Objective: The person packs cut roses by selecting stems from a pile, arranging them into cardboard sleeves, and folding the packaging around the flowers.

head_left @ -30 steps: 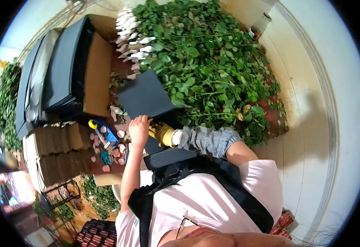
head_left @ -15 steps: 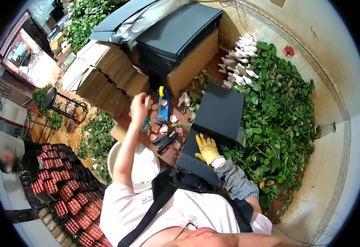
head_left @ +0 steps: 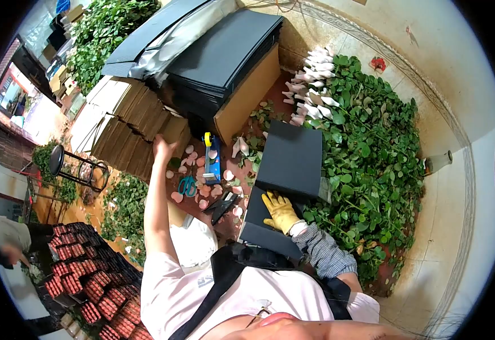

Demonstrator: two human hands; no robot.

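My left hand (head_left: 164,148), bare, reaches to the side of the stack of folded brown cardboard (head_left: 128,133). Its thumb stands apart from the fingers, and the fingertips are partly hard to make out against the cardboard. In a yellow glove, my right hand (head_left: 281,213) rests with spread fingers on a black box (head_left: 259,212). Another black box (head_left: 290,158) lies just beyond it, overlapping its far end. Between my hands are a blue tape dispenser (head_left: 212,161) with yellow tape, teal-handled scissors (head_left: 187,186), a black stapler (head_left: 222,207) and scattered pink petals (head_left: 203,192).
Leafy green stems (head_left: 366,170) with white-wrapped flower heads (head_left: 314,85) lie along the right wall. Black sheets (head_left: 225,48) are piled at the back. At left stand a black stool (head_left: 77,167), rows of boxed red flowers (head_left: 89,277) and another person (head_left: 11,235). A white bag (head_left: 193,243) sits near my body.
My left hand has moved left and slightly down, from beside the tape dispenser to the cardboard stack. The gloved right hand stays on the black box. The view has shifted slightly.
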